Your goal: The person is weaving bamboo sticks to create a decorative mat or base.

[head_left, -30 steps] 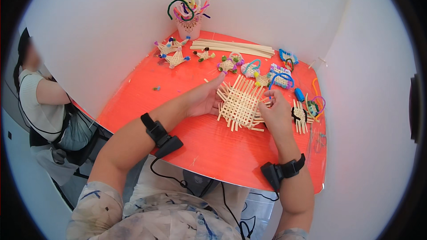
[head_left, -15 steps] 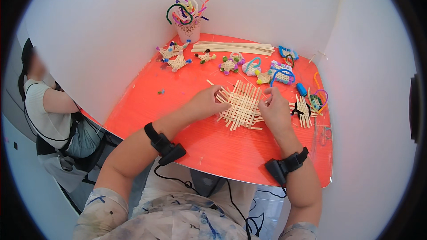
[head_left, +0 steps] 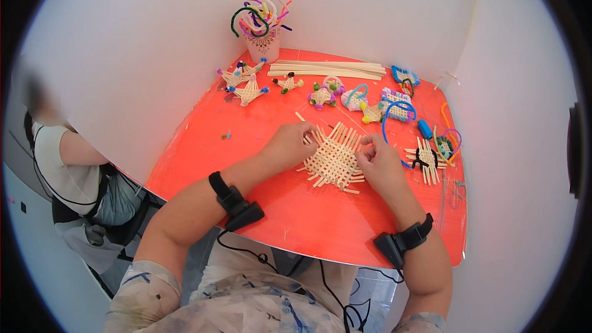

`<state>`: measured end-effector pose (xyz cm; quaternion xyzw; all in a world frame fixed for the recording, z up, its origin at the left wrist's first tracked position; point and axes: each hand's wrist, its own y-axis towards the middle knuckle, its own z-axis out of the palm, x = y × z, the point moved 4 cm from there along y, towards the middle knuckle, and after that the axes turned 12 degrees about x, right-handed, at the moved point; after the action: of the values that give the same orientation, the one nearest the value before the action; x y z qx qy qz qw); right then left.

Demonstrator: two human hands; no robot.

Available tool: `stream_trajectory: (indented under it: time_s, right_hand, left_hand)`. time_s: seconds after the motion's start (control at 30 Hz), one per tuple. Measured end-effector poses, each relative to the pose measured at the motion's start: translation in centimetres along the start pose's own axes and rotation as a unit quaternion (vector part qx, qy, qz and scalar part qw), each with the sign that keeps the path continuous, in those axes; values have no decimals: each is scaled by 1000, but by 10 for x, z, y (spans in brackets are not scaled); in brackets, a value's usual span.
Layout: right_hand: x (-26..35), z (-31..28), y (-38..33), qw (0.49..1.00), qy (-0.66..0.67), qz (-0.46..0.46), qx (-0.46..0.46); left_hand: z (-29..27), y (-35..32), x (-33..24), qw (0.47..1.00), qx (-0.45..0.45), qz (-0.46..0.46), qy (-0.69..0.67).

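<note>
A flat mat woven from pale bamboo strips (head_left: 333, 160) lies tilted on the red table, loose strip ends fanning out around it. At its left edge, my left hand (head_left: 291, 146) is closed, thumb and fingers pinching strip ends. My right hand (head_left: 381, 163) pinches at the opposite edge, fingers curled in. Exactly which strips each hand grips is partly hidden by the fingers. Just right of my right hand is a smaller woven piece (head_left: 427, 162) with a black pipe cleaner on it. A long blue pipe cleaner (head_left: 383, 126) curves down behind that hand.
Along the back of the red table (head_left: 203, 160) lie loose bamboo strips (head_left: 327, 69) and several small woven ornaments (head_left: 322, 95). A pink pot of pipe cleaners (head_left: 263, 48) stands at the back left. A blue roll (head_left: 424, 128) is at right. Another person (head_left: 68, 160) sits beyond the left partition.
The woven mat has shifted slightly toward me and turned a little. My left thumb and fingers have drawn closer together; both hands stay at the mat's sides. The view has moved slightly.
</note>
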<state>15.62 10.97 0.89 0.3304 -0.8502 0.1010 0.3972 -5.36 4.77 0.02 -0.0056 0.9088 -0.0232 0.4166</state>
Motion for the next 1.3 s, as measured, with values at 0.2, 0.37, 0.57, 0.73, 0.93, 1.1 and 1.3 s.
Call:
stream_trajectory:
  time_s: [0.2,0.37,0.57,0.73,0.93,1.1,1.3]
  right_hand:
    - [-2,1,3,1000,10,-2,5]
    - [2,1,5,1000,-9,-4,-3]
    - [5,3,4,1000,14,-6,7]
    - [3,4,3,999,37,-8,16]
    - [2,5,5,996,86,-16,16]
    - [-7,1,5,997,63,-50,-3]
    - [3,-11,2,974,216,44,-51]
  left_hand:
    - [-6,-9,-4,998,35,-5,-45]
    - [-4,-7,6,988,52,5,-144]
    - [-2,-3,10,986,69,-40,-147]
    - [2,-2,17,979,69,-30,-187]
    - [0,-3,18,975,73,-39,-207]
    - [-2,-4,14,976,51,-28,-208]
    - [-11,-3,18,977,15,-30,-208]
